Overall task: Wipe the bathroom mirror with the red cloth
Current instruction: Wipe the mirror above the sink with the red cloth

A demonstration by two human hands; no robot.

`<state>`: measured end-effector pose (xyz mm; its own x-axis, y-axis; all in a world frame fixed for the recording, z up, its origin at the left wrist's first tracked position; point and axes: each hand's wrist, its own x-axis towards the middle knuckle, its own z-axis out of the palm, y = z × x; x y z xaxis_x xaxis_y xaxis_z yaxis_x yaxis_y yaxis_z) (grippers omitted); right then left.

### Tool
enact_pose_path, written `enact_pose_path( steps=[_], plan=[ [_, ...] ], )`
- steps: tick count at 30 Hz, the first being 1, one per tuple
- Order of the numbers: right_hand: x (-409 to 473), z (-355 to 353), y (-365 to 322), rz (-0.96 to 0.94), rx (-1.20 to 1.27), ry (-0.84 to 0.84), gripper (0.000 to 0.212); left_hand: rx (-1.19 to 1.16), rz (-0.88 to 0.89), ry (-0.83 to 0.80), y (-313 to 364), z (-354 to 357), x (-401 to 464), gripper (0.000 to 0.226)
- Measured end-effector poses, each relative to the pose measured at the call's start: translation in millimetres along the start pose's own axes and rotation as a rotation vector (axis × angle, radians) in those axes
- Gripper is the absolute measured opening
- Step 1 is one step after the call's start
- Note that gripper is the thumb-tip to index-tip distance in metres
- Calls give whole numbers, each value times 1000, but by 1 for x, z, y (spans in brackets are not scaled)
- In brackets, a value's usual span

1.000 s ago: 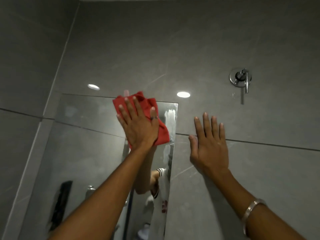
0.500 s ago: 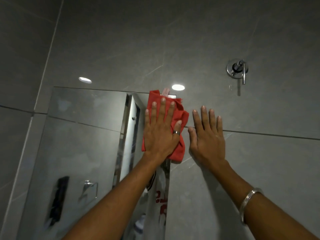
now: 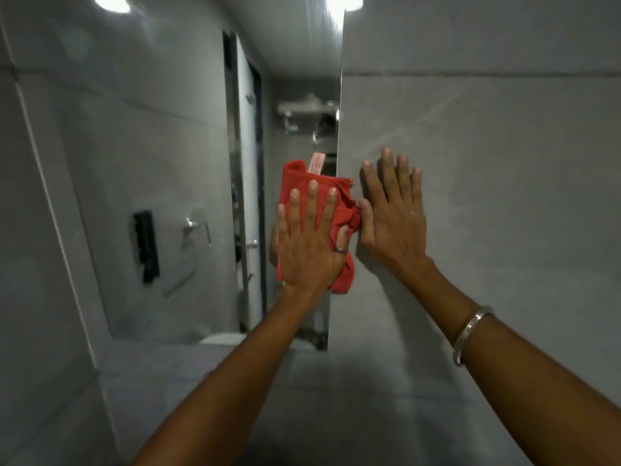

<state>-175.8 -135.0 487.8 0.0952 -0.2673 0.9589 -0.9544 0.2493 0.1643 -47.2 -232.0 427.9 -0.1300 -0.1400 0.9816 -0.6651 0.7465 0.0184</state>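
Note:
The bathroom mirror (image 3: 161, 156) fills the left and middle of the view, and its right edge runs down the centre. My left hand (image 3: 311, 243) lies flat with fingers spread on the red cloth (image 3: 342, 213) and presses it against the mirror at that right edge, about halfway up. The cloth is crumpled and hangs a little past the edge. My right hand (image 3: 393, 213) rests flat and empty on the grey wall tile just right of the mirror, its thumb touching the cloth. A metal bangle (image 3: 470, 334) sits on my right wrist.
Grey wall tiles (image 3: 504, 163) extend to the right of the mirror and below it. The mirror reflects a doorway, a wall shelf, a towel holder and a dark hanging item. Ceiling lights glare at the top.
My left hand and the cloth have slid down the mirror's right edge. The view has tilted downward, so the wall valve is out of frame. My right hand stays flat on the tile.

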Motion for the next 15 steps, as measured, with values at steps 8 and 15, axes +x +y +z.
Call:
enact_pose_path(
  steps=[8,15],
  plan=[
    [-91,22,21,-56,-104,-127,69,52,15,-138,-2,18,-158,75],
    [-90,18,19,-42,-114,-147,69,24,1,-188,-2,18,-209,69]
  ],
)
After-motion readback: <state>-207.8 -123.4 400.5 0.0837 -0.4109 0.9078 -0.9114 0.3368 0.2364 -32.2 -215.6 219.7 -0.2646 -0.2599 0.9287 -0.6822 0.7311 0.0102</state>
